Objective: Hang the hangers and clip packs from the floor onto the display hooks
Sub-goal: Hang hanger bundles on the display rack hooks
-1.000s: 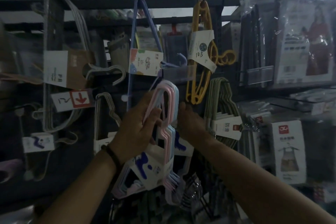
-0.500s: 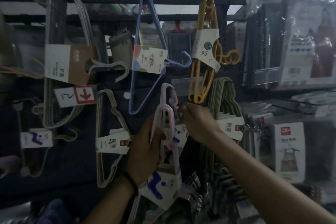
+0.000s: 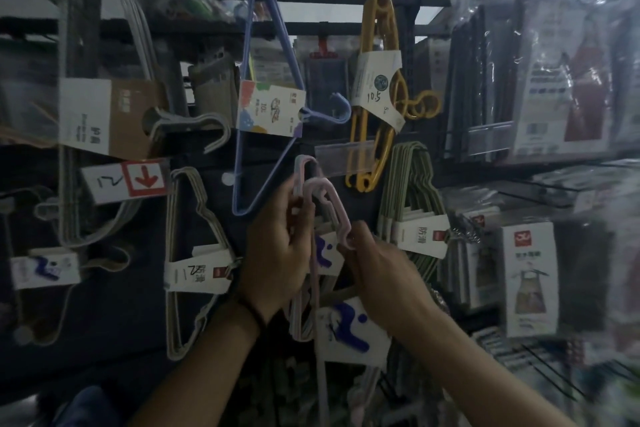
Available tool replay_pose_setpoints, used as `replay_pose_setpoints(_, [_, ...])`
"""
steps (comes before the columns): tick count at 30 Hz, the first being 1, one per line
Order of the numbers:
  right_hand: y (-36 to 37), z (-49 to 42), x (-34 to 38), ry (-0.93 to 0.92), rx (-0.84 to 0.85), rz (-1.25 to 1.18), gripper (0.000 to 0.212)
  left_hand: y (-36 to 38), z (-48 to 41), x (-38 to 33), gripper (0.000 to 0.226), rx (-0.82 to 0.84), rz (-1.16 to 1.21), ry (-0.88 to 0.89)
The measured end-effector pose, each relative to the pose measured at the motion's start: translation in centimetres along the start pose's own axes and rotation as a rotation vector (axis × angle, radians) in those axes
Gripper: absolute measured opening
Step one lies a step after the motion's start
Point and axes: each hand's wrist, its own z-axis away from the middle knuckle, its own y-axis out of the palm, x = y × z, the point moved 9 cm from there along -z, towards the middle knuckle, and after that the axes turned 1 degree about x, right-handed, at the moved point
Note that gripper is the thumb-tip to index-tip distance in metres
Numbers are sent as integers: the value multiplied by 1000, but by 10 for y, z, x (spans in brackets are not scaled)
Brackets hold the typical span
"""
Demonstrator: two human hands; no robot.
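The clear label strip (image 3: 346, 153) marks the crowded spot. Directly below it, the pink hanger pack (image 3: 329, 198) and both hands fill the gap: the left hand (image 3: 277, 246) has its grip on the pack's necks, and the right hand (image 3: 381, 267) pinches the front hook. Just left of the strip hangs the blue hanger (image 3: 272, 107), whose lower corner dips below strip level. The yellow hangers (image 3: 382, 14) cross the strip's right end, and the green hanger bundle (image 3: 412, 184) crowds in below-right. Farther left of the strip, bare dark panel lies open between the blue hanger and the beige hanger pack (image 3: 199, 274).
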Motion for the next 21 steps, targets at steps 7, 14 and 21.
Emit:
replay_pose_setpoints(7, [-16, -13, 0, -26, -113, 65, 32, 15, 21, 4, 73, 190, 16, 18])
replay_pose_setpoints(14, [-36, -2, -5, -76, -332, -51, 13, 36, 54, 1, 73, 254, 7, 81])
replay_pose_setpoints(21, [0, -26, -23, 41, -116, 91, 50, 49, 52, 32, 76, 312, -19, -22])
